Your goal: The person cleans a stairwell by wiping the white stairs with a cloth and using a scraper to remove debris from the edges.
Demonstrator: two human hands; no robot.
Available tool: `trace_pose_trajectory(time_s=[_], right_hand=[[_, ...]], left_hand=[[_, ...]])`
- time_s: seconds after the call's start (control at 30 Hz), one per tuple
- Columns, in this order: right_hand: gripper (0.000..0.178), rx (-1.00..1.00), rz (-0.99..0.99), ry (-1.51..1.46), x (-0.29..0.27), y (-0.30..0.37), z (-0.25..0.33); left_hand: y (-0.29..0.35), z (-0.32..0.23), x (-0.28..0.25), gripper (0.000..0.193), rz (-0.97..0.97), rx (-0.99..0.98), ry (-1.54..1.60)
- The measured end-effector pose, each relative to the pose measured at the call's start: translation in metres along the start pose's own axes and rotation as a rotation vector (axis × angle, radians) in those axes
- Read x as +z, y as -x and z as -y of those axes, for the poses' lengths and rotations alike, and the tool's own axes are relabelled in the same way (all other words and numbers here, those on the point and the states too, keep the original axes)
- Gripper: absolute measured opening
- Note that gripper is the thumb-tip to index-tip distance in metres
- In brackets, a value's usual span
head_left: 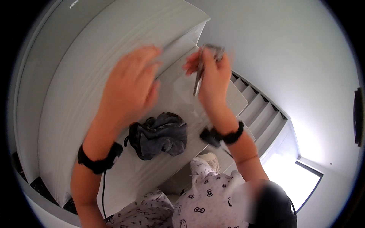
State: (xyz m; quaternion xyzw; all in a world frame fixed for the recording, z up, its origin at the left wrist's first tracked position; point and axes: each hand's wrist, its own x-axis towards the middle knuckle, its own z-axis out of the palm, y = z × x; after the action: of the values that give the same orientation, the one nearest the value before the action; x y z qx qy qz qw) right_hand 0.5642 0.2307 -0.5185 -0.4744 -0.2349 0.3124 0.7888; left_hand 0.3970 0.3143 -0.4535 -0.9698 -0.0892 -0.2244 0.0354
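Observation:
My right hand point(216, 78) is closed around a shiny metal piece point(198, 78) with a long narrow edge and a wider bent end at the top; its exact kind cannot be told. My left hand point(131, 78) is raised to the left, its fingers bent and smeared by motion. Whether it holds anything is unclear. A bluish-grey streak shows just beyond its fingertips. Below and between the hands, a crumpled dark grey cloth point(161, 136) lies on a pale stair tread point(175, 89). Black bands circle both wrists.
A broad pale step point(87, 64) curves across the left and far side. More stairs point(260, 104) run along the white wall point(273, 45) at right. A small dark device point(210, 136) shows by my right wrist. A thin black cable point(103, 190) hangs from my left wristband. My shoe point(209, 160) is below.

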Motion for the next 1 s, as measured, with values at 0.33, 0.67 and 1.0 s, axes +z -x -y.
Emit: trace_pose_trajectory(time_s=[0.33, 0.67, 1.0], right_hand=[[0.038, 0.283, 0.539, -0.298, 0.004, 0.089, -0.011], [0.088, -0.237, 1.008, 1.204, -0.016, 0.119, -0.027], [0.083, -0.591, 0.659, 0.563, 0.017, 0.086, -0.002]], left_hand=[[0.071, -0.056, -0.023, 0.021, 0.425, -0.689, 0.771], [0.188, -0.060, -0.097, 0.014, 0.554, -1.030, 0.805], [0.258, -0.092, -0.084, 0.023, -0.278, -1.169, 1.001]])
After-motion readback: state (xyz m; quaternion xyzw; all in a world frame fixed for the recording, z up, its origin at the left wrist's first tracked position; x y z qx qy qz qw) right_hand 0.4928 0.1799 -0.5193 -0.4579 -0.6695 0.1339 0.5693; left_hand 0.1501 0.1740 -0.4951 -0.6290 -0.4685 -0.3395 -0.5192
